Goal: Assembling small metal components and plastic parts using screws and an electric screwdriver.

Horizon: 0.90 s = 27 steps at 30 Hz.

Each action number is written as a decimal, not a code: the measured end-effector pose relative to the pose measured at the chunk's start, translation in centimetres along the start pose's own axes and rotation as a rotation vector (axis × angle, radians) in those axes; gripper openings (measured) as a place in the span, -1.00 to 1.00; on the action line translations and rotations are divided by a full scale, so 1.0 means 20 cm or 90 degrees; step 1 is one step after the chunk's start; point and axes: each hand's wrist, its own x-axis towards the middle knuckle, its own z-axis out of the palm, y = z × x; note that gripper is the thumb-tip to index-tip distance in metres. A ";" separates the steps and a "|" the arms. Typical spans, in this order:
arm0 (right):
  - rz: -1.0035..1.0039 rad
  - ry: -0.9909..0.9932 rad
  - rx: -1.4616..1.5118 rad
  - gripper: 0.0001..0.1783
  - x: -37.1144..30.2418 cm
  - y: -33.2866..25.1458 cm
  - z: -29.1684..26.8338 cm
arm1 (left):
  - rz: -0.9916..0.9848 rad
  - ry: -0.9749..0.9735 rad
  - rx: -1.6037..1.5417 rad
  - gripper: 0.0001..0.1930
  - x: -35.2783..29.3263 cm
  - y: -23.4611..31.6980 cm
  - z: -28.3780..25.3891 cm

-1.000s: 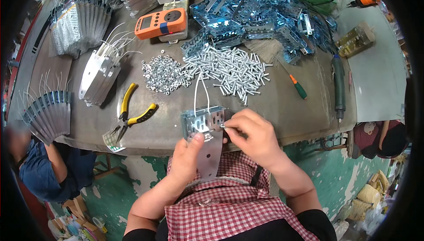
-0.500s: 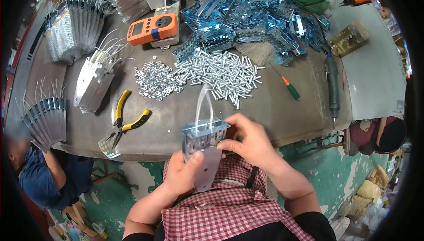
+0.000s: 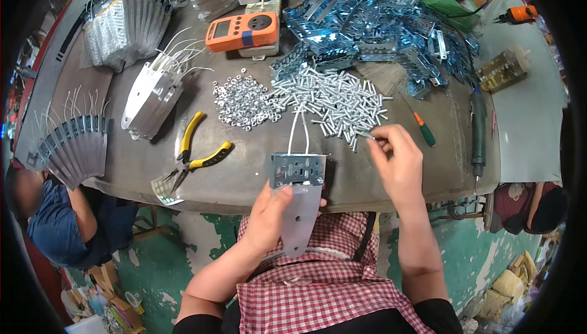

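My left hand point(image 3: 268, 216) grips a flat grey metal plate point(image 3: 299, 219) with a rounded lower end, just over the table's near edge. A perforated blue-silver metal bracket point(image 3: 298, 169) sits on the plate's upper end, and two white wires rise from there. At the near right edge of a heap of silver screws point(image 3: 333, 98), my right hand point(image 3: 400, 166) has its thumb and forefinger pinched on what looks like one screw point(image 3: 365, 134). Left of the screws lies a pile of small nuts point(image 3: 241, 104).
Yellow-handled pliers point(image 3: 208, 156) lie at left, near stacked wired plates point(image 3: 150, 104). An orange meter point(image 3: 241, 31) and a heap of blue-silver brackets point(image 3: 367, 22) are at the back. A screwdriver point(image 3: 424, 129) and a green power screwdriver point(image 3: 478, 132) lie right. Another person point(image 3: 73, 224) sits at left.
My right hand has left the bracket and moved right and away to the screw heap. My left hand still holds the plate, now with the bracket's perforated face turned more toward me.
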 end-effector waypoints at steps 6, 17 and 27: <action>-0.136 -0.188 0.246 -0.83 -0.09 -0.29 0.11 | 0.077 0.047 0.194 -0.64 -0.01 -0.03 0.00; 0.134 -0.357 0.417 -0.81 -0.05 -0.30 0.07 | 0.057 0.077 0.684 -0.50 -0.10 0.13 0.12; 0.048 0.303 -0.164 -0.85 0.08 0.28 -0.36 | 0.223 0.213 0.522 -0.45 0.01 0.06 0.03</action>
